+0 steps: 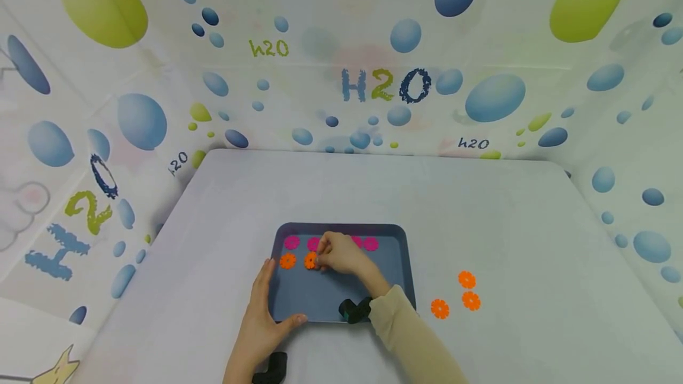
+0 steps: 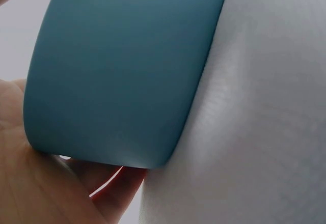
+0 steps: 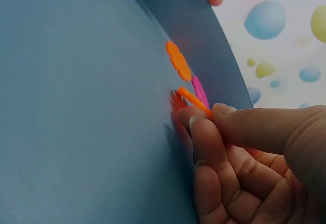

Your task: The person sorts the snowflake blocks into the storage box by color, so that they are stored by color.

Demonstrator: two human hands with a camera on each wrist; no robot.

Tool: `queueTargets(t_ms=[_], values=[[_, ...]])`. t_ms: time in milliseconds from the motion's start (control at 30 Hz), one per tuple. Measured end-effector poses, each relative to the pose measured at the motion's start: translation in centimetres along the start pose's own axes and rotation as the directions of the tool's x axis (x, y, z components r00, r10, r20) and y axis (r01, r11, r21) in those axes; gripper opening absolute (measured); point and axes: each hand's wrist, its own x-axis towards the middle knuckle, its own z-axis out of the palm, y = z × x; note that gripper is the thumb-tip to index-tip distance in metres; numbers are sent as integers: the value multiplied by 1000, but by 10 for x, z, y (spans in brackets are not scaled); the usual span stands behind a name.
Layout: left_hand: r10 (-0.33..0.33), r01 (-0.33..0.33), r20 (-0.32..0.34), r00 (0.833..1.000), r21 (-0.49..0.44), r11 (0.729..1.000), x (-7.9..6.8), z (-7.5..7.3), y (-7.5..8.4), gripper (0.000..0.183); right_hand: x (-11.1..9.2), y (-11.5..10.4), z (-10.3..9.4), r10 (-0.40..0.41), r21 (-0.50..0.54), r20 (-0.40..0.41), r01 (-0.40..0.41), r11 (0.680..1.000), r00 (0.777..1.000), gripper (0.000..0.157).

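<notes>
A grey-blue tray (image 1: 341,304) lies on the table. My right hand (image 1: 341,253) pinches an orange flower-shaped piece (image 1: 310,261) between thumb and fingertips; in the right wrist view that piece (image 3: 192,99) is tilted, its near edge hidden by the fingers. Left of it, another orange flower piece (image 1: 287,261) rests in the tray. Behind them is a row of pink flower pieces (image 1: 291,242), partly covered by my right hand. My left hand (image 1: 261,313) spans the tray's near-left corner, fingers straight along the left side and thumb on the front rim.
Three loose orange flower pieces (image 1: 471,301) lie on the white table (image 1: 512,224), right of the tray. A white sheet (image 1: 320,111) printed with blue and green drops stands behind and at both sides. Dark devices (image 1: 356,310) are worn at the wrists.
</notes>
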Motion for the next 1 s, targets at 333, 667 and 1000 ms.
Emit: queueTargets(t_ms=[333,667,1000], values=[[-5,5,-2,1000,-7,1000,0,0,1,114,-1,-3,1,5,-50,-14,-6,999,1000,8],[14,-14,-13,1000,9,1000,-1,1,1,115,-5,-3,-6,-8,-59,-35,6,998,999,8],[11,-11,-14,1000,6,1000,0,1,1,116,-32,-5,-47,-89,-29,-205,85,996,975,25]])
